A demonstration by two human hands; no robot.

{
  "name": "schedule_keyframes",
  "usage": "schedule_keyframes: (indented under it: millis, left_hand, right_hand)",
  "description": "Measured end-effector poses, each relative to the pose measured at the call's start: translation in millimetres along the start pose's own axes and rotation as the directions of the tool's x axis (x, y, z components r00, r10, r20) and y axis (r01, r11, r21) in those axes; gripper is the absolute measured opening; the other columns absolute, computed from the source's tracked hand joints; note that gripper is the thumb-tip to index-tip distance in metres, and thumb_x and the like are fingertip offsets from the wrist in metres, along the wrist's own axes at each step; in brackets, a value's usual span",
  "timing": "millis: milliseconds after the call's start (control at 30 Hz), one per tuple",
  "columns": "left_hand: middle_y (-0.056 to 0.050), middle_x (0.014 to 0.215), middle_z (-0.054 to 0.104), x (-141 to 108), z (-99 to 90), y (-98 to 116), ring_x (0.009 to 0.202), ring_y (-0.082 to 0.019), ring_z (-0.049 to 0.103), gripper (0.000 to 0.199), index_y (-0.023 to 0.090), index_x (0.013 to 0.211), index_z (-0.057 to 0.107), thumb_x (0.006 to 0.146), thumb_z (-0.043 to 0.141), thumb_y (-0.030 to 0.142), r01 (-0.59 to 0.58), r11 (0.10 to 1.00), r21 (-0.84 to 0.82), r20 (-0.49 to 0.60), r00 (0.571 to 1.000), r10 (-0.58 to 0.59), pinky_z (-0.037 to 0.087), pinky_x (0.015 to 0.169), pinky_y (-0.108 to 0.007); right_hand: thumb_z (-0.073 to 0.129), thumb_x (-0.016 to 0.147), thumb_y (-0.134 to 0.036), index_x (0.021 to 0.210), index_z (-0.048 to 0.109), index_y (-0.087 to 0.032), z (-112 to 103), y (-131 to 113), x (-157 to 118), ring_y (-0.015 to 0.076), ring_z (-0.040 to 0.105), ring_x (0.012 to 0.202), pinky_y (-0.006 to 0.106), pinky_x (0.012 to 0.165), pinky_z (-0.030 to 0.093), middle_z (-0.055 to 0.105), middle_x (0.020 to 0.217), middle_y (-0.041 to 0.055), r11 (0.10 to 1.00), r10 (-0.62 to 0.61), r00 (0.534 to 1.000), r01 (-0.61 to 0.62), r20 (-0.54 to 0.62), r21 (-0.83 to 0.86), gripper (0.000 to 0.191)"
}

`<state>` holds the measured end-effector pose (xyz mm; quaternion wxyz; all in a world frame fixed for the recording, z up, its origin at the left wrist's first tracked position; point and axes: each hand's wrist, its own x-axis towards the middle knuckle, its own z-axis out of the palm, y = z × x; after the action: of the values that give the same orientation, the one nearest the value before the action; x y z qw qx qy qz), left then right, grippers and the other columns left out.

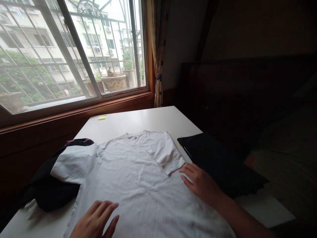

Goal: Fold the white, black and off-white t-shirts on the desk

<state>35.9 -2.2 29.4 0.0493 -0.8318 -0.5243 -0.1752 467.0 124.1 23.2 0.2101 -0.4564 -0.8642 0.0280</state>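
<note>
A white T-shirt lies spread on the white table, its collar toward the window. Its right sleeve is folded inward over the body, while the left sleeve sticks out over a dark garment. My right hand is beside the folded sleeve's hem at the shirt's right edge, fingers apart and holding nothing that I can see. Over the lower left part of the shirt is my left hand, its fingers stretched out and the thumb apart. The bottom of the shirt runs out of view.
Dark folded clothes lie at the table's right side. A black garment with pink marks is heaped at the left edge. A yellow sticky note sits on the table near the window. A tied curtain hangs behind.
</note>
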Motion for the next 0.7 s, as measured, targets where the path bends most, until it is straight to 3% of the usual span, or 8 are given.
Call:
schedule_keyframes:
  millis: [100, 233, 300, 400, 567, 700]
  left_hand:
    - [-0.003, 0.108, 0.076, 60.2, 11.4, 6.3, 0.099, -0.024, 0.071, 0.022, 0.031, 0.117, 0.071, 0.100, 0.057, 0.033, 0.074, 0.994, -0.086, 0.076, 0.995, -0.068, 0.060, 0.084, -0.036]
    - [-0.008, 0.114, 0.074, 136.1, 51.7, 2.4, 0.103, -0.028, 0.068, 0.025, 0.023, 0.120, 0.068, 0.099, 0.056, 0.030, 0.141, 0.967, -0.212, 0.114, 0.986, -0.119, 0.056, 0.092, -0.044]
    - [-0.010, 0.118, 0.072, 170.7, 73.6, -2.5, 0.107, -0.029, 0.066, 0.028, 0.021, 0.123, 0.067, 0.097, 0.057, 0.027, 0.165, 0.946, -0.280, 0.089, 0.985, -0.146, 0.054, 0.096, -0.046]
    - [-0.011, 0.117, 0.072, 215.5, 99.3, -5.7, 0.108, -0.029, 0.065, 0.030, 0.020, 0.123, 0.066, 0.094, 0.059, 0.024, 0.185, 0.921, -0.344, 0.068, 0.983, -0.172, 0.051, 0.101, -0.046]
    - [-0.006, 0.103, 0.074, 264.4, 119.6, -1.5, 0.097, -0.021, 0.069, 0.033, 0.021, 0.128, 0.061, 0.096, 0.054, 0.023, 0.213, 0.880, -0.424, 0.107, 0.977, -0.185, 0.053, 0.095, -0.035]
    - [-0.013, 0.122, 0.066, 279.2, 125.9, -0.6, 0.110, -0.025, 0.065, 0.044, 0.017, 0.135, 0.058, 0.091, 0.059, 0.023, 0.276, 0.875, -0.399, 0.130, 0.961, -0.244, 0.046, 0.104, -0.041]
  right_hand:
    - [0.055, 0.097, -0.015, 0.110, 0.069, -0.023, 5.4, 17.3, 36.3, 0.0240, 0.066, 0.104, 0.039, 0.095, 0.053, 0.071, 0.109, 0.0061, 0.999, 0.043, 0.999, -0.043, 0.007, 0.004, 0.021]
    - [0.062, 0.094, -0.020, 0.103, 0.071, -0.023, 8.7, 30.8, 69.2, 0.0245, 0.065, 0.105, 0.040, 0.097, 0.052, 0.071, 0.108, 0.0067, 0.998, 0.067, 0.996, -0.066, 0.056, -0.018, 0.013]
    - [0.070, 0.091, -0.028, 0.105, 0.071, -0.024, 8.7, 26.2, 76.9, 0.0256, 0.063, 0.107, 0.041, 0.098, 0.051, 0.069, 0.110, 0.0069, 1.000, 0.016, 0.994, -0.016, 0.109, -0.001, 0.014]
    - [0.078, 0.085, -0.040, 0.111, 0.069, -0.025, 12.2, 6.1, 80.6, 0.0268, 0.062, 0.109, 0.040, 0.098, 0.050, 0.067, 0.113, 0.0065, 0.998, -0.061, 0.979, 0.054, 0.193, 0.041, 0.031]
    - [0.076, 0.086, -0.043, 0.109, 0.064, -0.021, 32.8, -31.4, 84.0, 0.0302, 0.061, 0.108, 0.039, 0.089, 0.051, 0.066, 0.114, 0.0096, 0.994, 0.085, 0.979, -0.070, 0.187, -0.085, 0.034]
    - [0.066, 0.090, -0.027, 0.101, 0.063, -0.020, 45.5, -41.9, 88.4, 0.0273, 0.061, 0.102, 0.036, 0.085, 0.049, 0.066, 0.105, 0.0082, 0.978, 0.162, 0.979, -0.142, 0.124, -0.153, 0.013]
